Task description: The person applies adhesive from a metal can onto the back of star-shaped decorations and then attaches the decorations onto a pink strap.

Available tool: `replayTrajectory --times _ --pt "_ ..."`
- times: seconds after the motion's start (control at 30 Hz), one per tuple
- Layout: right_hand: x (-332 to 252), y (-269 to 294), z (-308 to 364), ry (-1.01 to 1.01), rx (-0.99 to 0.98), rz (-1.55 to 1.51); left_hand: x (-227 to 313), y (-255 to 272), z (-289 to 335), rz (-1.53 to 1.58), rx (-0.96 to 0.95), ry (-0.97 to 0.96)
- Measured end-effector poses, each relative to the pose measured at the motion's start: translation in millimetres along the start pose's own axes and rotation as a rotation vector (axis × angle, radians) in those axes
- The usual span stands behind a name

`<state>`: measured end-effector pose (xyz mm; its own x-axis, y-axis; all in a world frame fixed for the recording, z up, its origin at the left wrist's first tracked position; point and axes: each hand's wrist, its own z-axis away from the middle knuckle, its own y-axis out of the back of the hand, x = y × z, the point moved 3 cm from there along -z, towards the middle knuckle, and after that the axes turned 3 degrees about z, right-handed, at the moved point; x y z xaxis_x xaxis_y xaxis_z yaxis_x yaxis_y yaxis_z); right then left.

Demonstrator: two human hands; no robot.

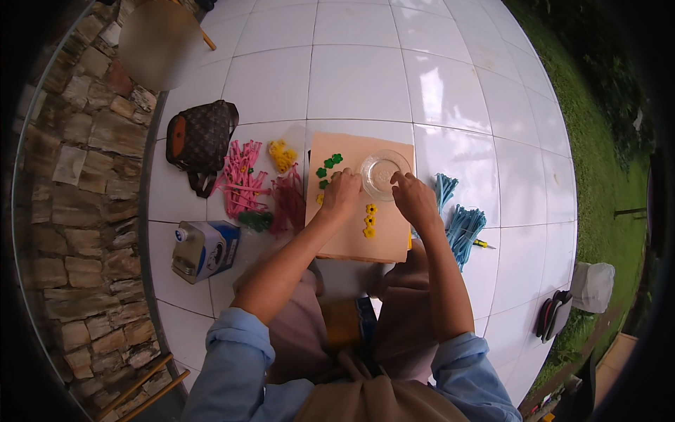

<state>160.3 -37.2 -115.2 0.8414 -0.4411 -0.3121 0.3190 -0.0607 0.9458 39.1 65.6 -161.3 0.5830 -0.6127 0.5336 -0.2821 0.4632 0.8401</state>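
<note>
1. Yellow flowers [370, 221] stand in a short column on your brown board [341, 243], just below the clear dish [382, 173]; the upper two show dark centres.
2. Your left hand [342, 196] is over the board, fingers bent, with the tips at the dish's left side. You cannot tell from this view whether they grasp anything.
3. Your right hand [416, 201] curls its fingers at the dish's right rim, partly overlapping it. Whether it pinches something cannot be told either.
4. Green flowers [321, 172] lie on the board's left part, above and beside your left hand, with more yellow near that wrist.
5. Left of the board, you have pink pieces [245, 176], a yellow bundle [283, 156], dark red pieces [287, 200] and a green bundle [255, 221].
6. Right of it lie blue bundles [464, 228], with a screwdriver [484, 244] beside them.
7. Farther left, a backpack [204, 137] and a can [205, 251] rest on white tiles [358, 77].
</note>
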Motion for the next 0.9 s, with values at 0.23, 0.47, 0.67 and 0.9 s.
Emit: replayTrajectory --times 0.23,0.47,0.67,0.9 --pt "29 -17 -2 -0.087 -0.082 -0.095 36 -27 17 -0.054 -0.134 0.137" --pt "29 -19 -6 -0.110 -0.121 -0.155 33 -34 16 -0.047 -0.093 0.083" --pt "18 -25 -3 -0.026 -0.028 0.018 37 -9 8 -0.134 -0.107 0.126" --pt "16 -27 0 -0.003 -0.008 0.069 22 56 -3 0.234 0.080 0.145"
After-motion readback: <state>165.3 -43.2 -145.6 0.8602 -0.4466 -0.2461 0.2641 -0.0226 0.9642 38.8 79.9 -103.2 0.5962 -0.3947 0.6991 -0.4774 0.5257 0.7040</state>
